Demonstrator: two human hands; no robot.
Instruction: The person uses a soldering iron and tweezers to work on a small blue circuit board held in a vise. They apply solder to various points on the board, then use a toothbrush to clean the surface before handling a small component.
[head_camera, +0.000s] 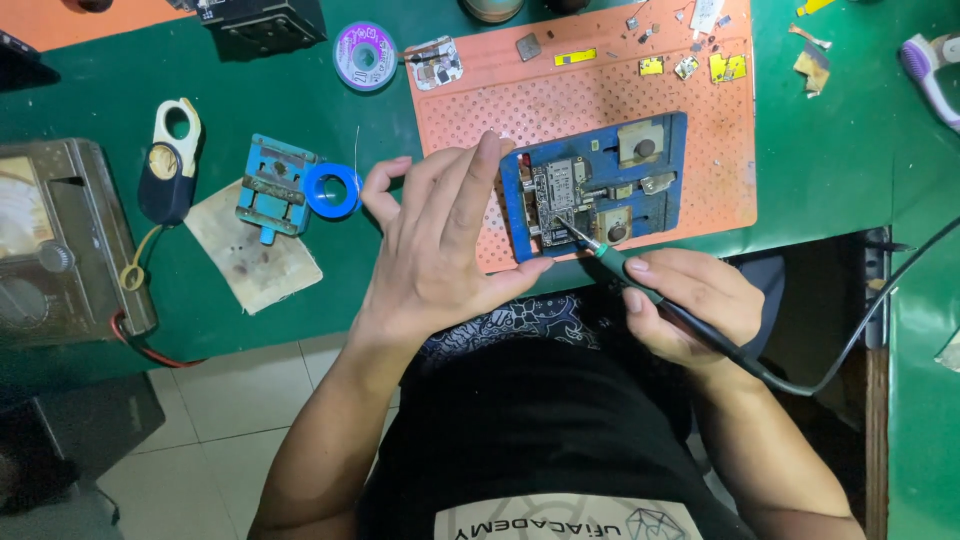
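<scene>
The right hand (700, 300) holds a soldering iron (620, 268) like a pen, its grip closed around the green handle. The thin tip rests on a small circuit board (556, 200), which sits clamped in a blue holder (668, 205) on an orange mat (560, 100), near the front edge of the green worktop (150, 70). The left hand (440, 250) holds nothing: its fingers are spread wide, and its thumb touches the front edge of the holder, right beside the tip

The tip looks hot and the left thumb is very close, so a small slip could burn it. The board parts are tiny and packed tight; if the tip slides sideways, it could melt or knock off the wrong part. The black cord (880, 300) runs off to the right over the worktop edge, and a tug on it could jerk the iron. The holder sits near the edge, so a hard push could shove it toward the lap
</scene>
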